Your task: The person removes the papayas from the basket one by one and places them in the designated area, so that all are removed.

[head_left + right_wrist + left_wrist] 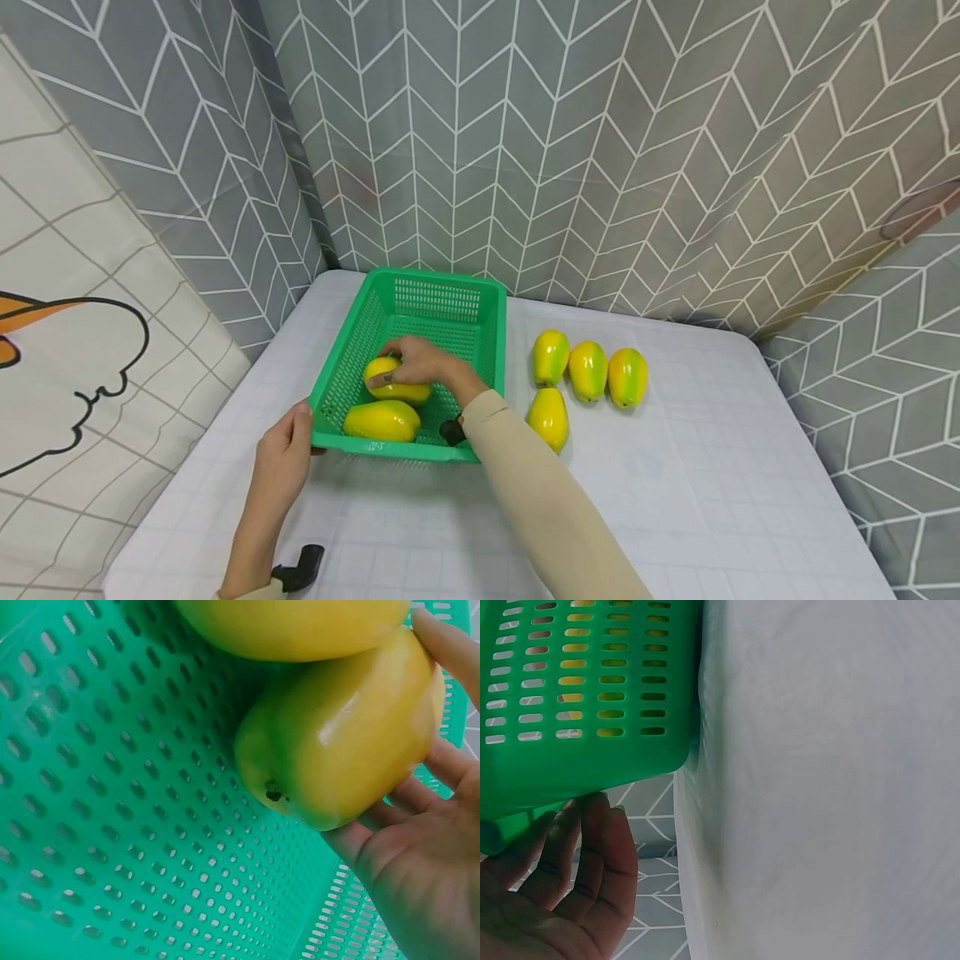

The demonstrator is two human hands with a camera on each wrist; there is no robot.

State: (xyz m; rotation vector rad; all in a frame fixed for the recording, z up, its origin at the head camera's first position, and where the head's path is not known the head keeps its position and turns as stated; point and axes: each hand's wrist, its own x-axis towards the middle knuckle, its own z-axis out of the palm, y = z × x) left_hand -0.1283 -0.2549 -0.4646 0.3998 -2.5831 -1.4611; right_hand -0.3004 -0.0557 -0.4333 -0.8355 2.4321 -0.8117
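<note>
Head view only, four yellow fruits (pixel 588 371), beside green basket (pixel 450 335)

In the green basket (pixel 375 448), gripping one of two yellow fruits (pixel 408 393) with the right hand (pixel 422 363); holding its near-left corner with the left hand (pixel 287 442); with four more fruits (pixel 588 371) to its right.

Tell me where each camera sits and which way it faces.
Head: on the head, facing forward and down at the green basket and table; left hand, right hand and forearms show.
Left wrist: on that wrist, facing the basket's slotted side; left hand shows.
Right wrist: on that wrist, facing inside the basket; right hand shows, holding a yellow fruit.
Head and right wrist share that fruit.
</note>
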